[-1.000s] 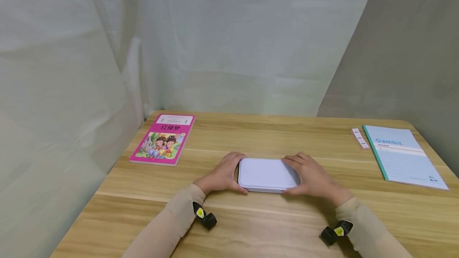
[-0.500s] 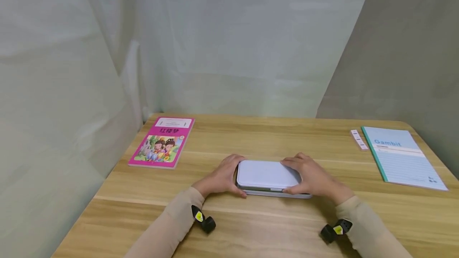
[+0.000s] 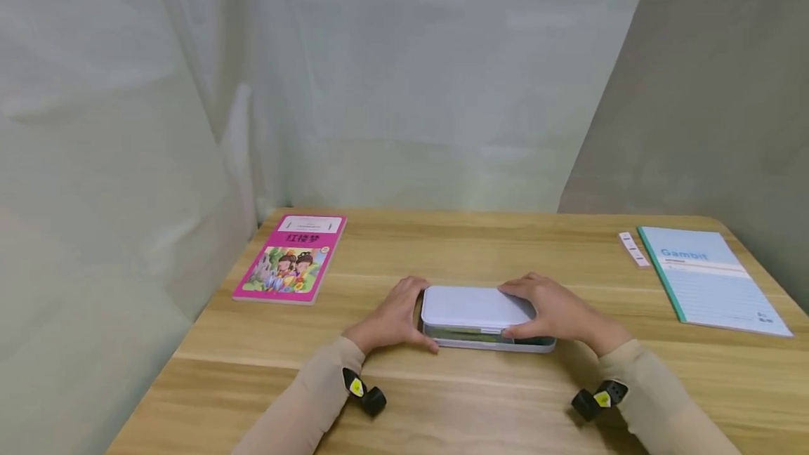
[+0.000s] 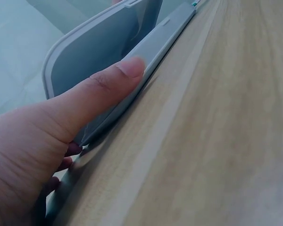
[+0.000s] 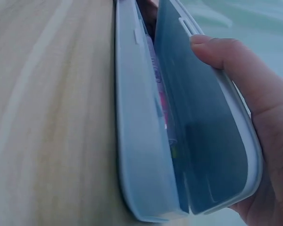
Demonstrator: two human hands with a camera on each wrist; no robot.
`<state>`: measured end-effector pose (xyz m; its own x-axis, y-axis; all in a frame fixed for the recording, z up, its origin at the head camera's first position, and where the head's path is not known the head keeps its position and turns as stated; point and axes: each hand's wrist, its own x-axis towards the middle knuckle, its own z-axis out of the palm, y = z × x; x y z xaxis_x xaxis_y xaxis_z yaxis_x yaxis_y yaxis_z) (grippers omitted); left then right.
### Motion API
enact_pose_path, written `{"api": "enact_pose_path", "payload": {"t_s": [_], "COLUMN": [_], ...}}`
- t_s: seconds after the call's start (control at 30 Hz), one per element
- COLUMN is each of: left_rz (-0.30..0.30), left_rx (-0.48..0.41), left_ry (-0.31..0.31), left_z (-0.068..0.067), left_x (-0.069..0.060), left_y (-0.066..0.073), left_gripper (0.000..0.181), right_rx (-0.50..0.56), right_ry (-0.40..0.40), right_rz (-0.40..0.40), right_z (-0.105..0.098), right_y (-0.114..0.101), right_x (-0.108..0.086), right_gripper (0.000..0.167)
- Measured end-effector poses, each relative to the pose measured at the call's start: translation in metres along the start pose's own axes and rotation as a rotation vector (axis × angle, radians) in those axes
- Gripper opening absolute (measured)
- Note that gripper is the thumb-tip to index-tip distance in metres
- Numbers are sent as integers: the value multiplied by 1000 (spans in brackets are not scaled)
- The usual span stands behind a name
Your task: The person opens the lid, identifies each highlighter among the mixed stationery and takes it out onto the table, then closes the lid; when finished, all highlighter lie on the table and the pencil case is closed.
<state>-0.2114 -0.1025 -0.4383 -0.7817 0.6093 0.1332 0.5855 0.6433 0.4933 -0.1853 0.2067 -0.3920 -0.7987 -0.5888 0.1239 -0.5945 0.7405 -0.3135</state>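
Observation:
A pale pencil case [image 3: 470,306] lies on the wooden table with its lid part-way up along the near side. My left hand [image 3: 395,318] grips the case's left end, with the thumb against the front wall of the base [image 4: 155,44]. At the right, my right hand [image 3: 556,309] holds the lid [image 5: 212,127], its thumb at the raised front edge and fingers over the top. Through the gap, the right wrist view shows a slim clear item with a pink mark [image 5: 161,101]; its kind is unclear. The rest of the inside is mostly hidden.
A pink picture book [image 3: 291,258] lies at the table's left. On the right are a blue-and-white notebook [image 3: 714,279] and a small pale pink-and-white strip-like block [image 3: 634,250]. Pale cloth [image 3: 430,76] hangs behind the table [image 3: 468,399].
The lid of the pencil case has come up from shut, lifted by my right hand, and the gap along its front has widened. My left hand stays at the left end.

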Motion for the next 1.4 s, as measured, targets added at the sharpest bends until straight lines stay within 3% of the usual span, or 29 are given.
{"api": "enact_pose_path", "payload": {"t_s": [0.3,0.7,0.93,1.03,1.27,1.4], "left_rz": [-27,-66,-77,-75,-57,-47], "left_rx": [-33,-61,-96,-112,-140,-151], "left_ry": [-3,-14,-5,3,19,26], "left_z": [0,-3,0,0,2,3], "left_x": [-3,-4,-4,-4,-4,-3], "left_y": [1,2,2,1,-2,-2], "left_gripper": [113,116,112,109,100,98], "right_rx": [19,-41,-31,-46,-115,-139], "right_ry": [-75,22,50,116,363,459], "right_rz": [13,-51,-24,-49,-235,-260], "right_z": [-13,-29,-35,-35,-34,-33], "right_y": [-2,-4,-6,-6,-5,-5], "right_x": [3,5,5,7,17,22], "right_gripper": [73,41,26,21,17,19]}}
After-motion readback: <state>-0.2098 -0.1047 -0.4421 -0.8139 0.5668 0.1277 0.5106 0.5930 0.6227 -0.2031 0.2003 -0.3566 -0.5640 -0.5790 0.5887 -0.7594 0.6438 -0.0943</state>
